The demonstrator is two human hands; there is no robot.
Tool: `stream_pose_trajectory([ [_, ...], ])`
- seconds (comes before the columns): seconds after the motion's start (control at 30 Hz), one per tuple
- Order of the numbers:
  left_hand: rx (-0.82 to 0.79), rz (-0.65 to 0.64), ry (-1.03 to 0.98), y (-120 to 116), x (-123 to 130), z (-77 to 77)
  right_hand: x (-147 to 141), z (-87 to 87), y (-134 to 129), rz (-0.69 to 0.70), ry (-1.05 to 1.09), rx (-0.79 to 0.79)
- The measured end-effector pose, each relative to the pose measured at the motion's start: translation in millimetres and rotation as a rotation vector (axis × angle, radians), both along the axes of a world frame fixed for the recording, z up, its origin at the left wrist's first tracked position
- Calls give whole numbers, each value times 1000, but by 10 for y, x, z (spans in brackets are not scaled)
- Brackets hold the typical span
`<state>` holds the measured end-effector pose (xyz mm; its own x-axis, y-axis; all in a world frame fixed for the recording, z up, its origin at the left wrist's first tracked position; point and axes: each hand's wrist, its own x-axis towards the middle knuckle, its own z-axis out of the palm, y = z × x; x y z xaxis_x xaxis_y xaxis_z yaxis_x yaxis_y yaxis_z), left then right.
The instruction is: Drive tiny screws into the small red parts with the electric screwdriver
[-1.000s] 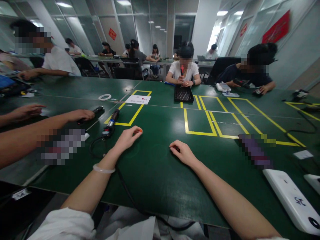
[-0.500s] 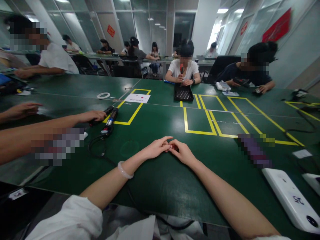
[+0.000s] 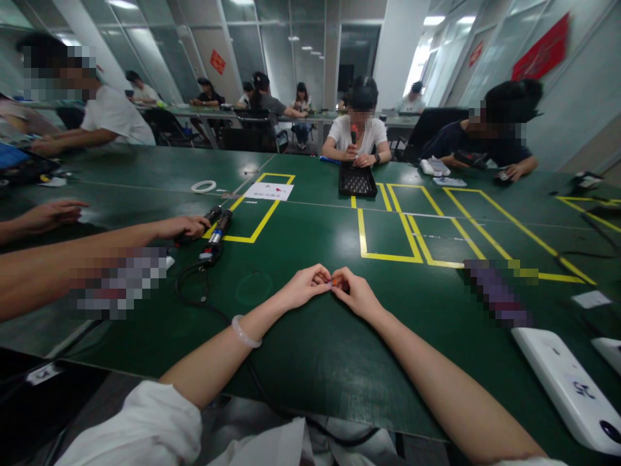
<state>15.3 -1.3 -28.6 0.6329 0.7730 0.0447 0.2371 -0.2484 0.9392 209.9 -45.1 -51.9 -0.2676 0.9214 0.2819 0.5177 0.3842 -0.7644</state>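
Green table point(image 3: 291, 349): toward its near edge, left hand point(image 3: 306, 287) and right hand point(image 3: 359, 299) meet, fingertips nearly closed, pinching one orange piece point(image 3: 334, 282).

The left hand point(image 3: 306, 286) no longer lies near the blue-banded tool point(image 3: 216, 237); its fingertips now meet those of the right hand point(image 3: 358, 295) at a small orange piece point(image 3: 334, 283). Its index finger, stretched out half a second ago, is now bent. A neighbour's hand point(image 3: 185, 228) brings a black tool point(image 3: 212, 215) close beside the blue-banded one.
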Motion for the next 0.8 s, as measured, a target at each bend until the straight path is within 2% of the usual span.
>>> stream_pose_trajectory([
  [0.2,-8,2,-11,0,-7,-9,4,34,-11,-12,3,19],
  [0.33,50,13,10,-13,-12,-8,10,36,-3,-20,17,11],
  [0.53,100,27,40,-11,-19,-18,18,0,13,-9,5,79],
  [0.8,176,-6,27,-58,-23,60,16,59,-2,-9,53,30],
])
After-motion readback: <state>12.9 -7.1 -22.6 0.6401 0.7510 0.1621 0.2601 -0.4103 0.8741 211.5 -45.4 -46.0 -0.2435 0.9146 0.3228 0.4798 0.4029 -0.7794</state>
